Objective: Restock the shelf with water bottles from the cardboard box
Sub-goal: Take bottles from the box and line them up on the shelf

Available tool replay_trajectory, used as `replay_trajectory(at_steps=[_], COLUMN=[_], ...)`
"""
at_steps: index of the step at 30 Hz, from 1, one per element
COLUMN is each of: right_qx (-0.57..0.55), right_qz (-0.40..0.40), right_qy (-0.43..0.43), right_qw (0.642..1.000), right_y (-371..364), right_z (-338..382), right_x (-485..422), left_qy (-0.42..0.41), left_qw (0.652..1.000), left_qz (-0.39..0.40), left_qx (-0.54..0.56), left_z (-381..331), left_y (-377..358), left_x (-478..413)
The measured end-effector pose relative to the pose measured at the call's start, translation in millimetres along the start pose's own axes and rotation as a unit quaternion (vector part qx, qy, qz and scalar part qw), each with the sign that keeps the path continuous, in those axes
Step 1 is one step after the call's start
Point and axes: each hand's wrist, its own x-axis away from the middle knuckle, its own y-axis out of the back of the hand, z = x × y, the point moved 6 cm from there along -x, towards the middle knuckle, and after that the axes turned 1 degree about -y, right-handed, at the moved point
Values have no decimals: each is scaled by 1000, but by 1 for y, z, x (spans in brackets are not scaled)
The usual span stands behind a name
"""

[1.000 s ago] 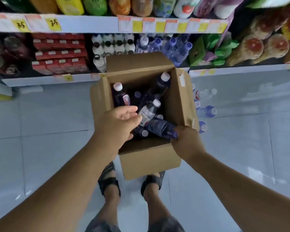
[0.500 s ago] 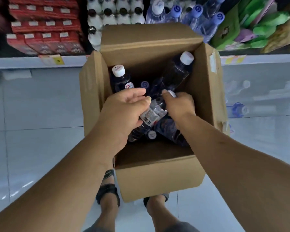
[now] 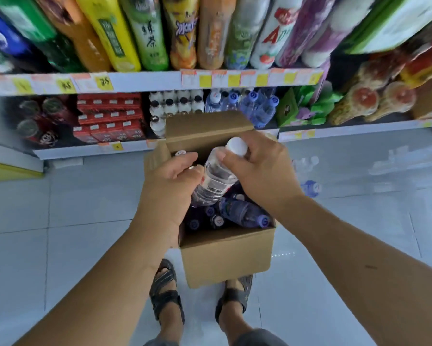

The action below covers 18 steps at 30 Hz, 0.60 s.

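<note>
Along the top of the view run two shop shelves: an upper shelf [image 3: 147,81] packed with tall soft-drink bottles [image 3: 145,33], and under it the bottom shelf [image 3: 347,131]. A small group of shelved water bottles [image 3: 257,108] stands on the bottom shelf, just beyond the far edge of the box. Four of their caps can be counted, three blue and one white. Pale floor tiles [image 3: 60,245] fill the rest. One open cardboard box [image 3: 225,255] sits on the floor in front of the person's two sandalled feet [image 3: 166,295].

Two bare hands meet over the box. The left hand [image 3: 167,193] has its fingers curled round the lower body of one clear water bottle [image 3: 216,176]. The right hand [image 3: 262,171] pinches the same bottle at its neck, just under the white cap [image 3: 236,146]. This bottle is raised above the others and tilted. Its long axis runs from the near left corner of the box toward the far right, with the cap end pointing at the shelf. The right hand looks nearer the shelved water, so it seems better placed to carry the bottle forward over the far edge, cap leading.

Inside the box at least five more bottles show. One is a lying bottle [image 3: 242,214] with a blue cap along the near edge, and about four caps sit beside it. The hands hide the rest, so no full count can be given
</note>
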Motion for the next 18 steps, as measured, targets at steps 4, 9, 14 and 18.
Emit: replay_trajectory(at_steps=[4, 9, 14, 18], right_qx=[9, 26, 28, 44], right_qz=[-31, -100, -196, -274], right_qy=[95, 168, 254, 287], right_qw=[995, 980, 947, 917], right_y=[99, 231, 359, 435], right_z=[111, 259, 398, 493], right_x=[13, 42, 83, 115], left_qy=[-76, -199, -322, -416], left_qw=[993, 965, 926, 889], left_qz=[90, 160, 187, 171], left_qx=[-17, -60, -69, -84], left_z=[-103, -253, -388, -471], left_y=[-8, -11, -10, -10], left_x=[54, 140, 235, 303])
